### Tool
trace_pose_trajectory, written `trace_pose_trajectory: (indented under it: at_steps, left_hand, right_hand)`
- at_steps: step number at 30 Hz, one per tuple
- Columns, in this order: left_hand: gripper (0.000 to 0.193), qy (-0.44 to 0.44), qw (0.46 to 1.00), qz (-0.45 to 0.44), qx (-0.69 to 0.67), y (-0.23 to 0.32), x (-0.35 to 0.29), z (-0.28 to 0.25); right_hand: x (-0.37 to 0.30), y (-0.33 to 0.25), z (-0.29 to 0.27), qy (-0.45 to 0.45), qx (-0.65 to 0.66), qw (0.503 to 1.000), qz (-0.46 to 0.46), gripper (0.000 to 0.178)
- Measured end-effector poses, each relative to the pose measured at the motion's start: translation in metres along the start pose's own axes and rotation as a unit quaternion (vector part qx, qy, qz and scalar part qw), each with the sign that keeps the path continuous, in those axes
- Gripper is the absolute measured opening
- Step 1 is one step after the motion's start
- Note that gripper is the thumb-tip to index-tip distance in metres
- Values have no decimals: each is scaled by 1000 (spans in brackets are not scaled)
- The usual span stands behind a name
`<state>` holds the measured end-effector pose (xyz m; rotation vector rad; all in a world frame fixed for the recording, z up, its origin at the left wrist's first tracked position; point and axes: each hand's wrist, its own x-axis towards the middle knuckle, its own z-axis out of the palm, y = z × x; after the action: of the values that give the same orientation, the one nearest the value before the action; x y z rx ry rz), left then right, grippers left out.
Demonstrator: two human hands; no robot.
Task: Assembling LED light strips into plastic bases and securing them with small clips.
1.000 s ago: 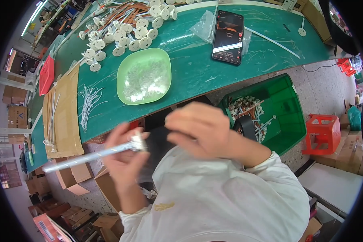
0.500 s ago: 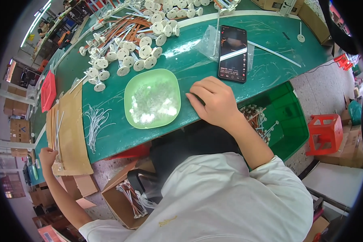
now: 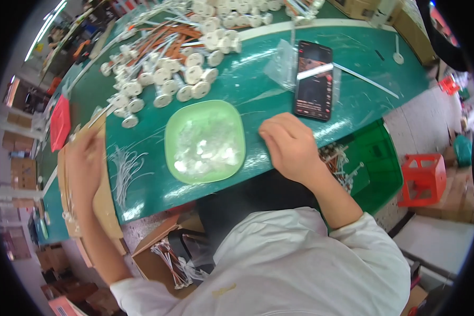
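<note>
My left hand [image 3: 86, 152], smeared by motion, is over the cardboard sheet [image 3: 108, 197] at the left of the green table. A thin pale strip [image 3: 101, 116] shows just beyond its fingers; whether the hand holds it is unclear. My right hand [image 3: 292, 145] rests at the table's near edge with its fingers curled together; anything inside is hidden. Between the hands stands a light green square bowl [image 3: 169, 142] with small clear, shiny pieces [image 3: 205, 147] in it. A bundle of thin white strands [image 3: 125, 171] lies between the cardboard and the bowl.
Many white disc-ended sticks [image 3: 163, 79] are heaped at the back. A phone [image 3: 313, 79] lies on a clear plastic bag [image 3: 282, 66] beyond my right hand. Below the edge are a green bin [image 3: 379, 163] and a carton [image 3: 152, 263]; a red stool [image 3: 422, 180] stands right.
My left hand has moved up and inward from the cardboard's left edge to over its upper part. My right hand stays at the near edge, its fingers more tucked in. The view has shifted slightly.
</note>
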<state>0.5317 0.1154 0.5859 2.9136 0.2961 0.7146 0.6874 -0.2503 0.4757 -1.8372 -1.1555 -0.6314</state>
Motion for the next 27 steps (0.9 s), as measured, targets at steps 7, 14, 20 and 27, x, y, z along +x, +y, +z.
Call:
trace_pose_trajectory:
  at_steps: [7,14,20,27]
  left_hand:
    - [33,-33,995,61,-72,87,99,90]
    - [39,-136,988,40,-67,96,150,136]
    - [33,-159,987,20,-11,115,162,129]
    - [23,-80,992,95,-17,141,119,107]
  right_hand:
    - [0,-9,-5,-19,5,998,60,21]
    - [2,-9,-7,-22,2,999,45,18]
    - [-4,-3,-3,-20,-9,999,47,16]
    - [-7,-2,-4,-18,-21,999,35,15]
